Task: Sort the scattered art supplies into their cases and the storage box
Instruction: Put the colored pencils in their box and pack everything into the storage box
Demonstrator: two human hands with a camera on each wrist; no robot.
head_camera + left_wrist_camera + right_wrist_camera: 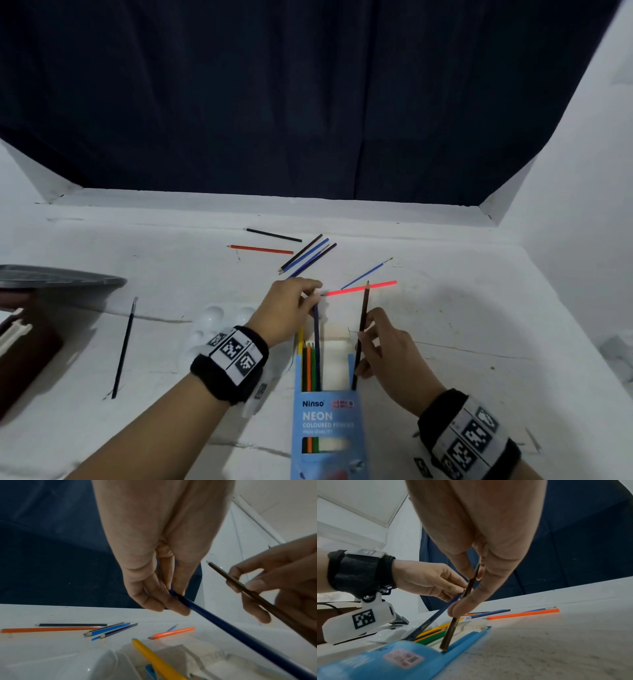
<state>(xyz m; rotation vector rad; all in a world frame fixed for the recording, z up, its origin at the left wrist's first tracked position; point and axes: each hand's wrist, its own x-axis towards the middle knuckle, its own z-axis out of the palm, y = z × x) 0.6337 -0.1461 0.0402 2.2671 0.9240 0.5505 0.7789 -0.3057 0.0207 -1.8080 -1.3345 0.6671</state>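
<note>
A blue coloured-pencil case lies open near the table's front, holding yellow, orange and green pencils. My left hand pinches the top of a dark blue pencil whose lower end is inside the case. My right hand grips a brown pencil, its lower end at the case's right side. Loose on the table beyond lie a neon pink pencil, a blue brush, a cluster of blue and dark pencils, a red pencil and a black pencil.
A black paintbrush lies at the left. A white paint palette sits under my left wrist. A dark round lid and a brown case stand at the far left. White walls border the table; a dark curtain hangs behind.
</note>
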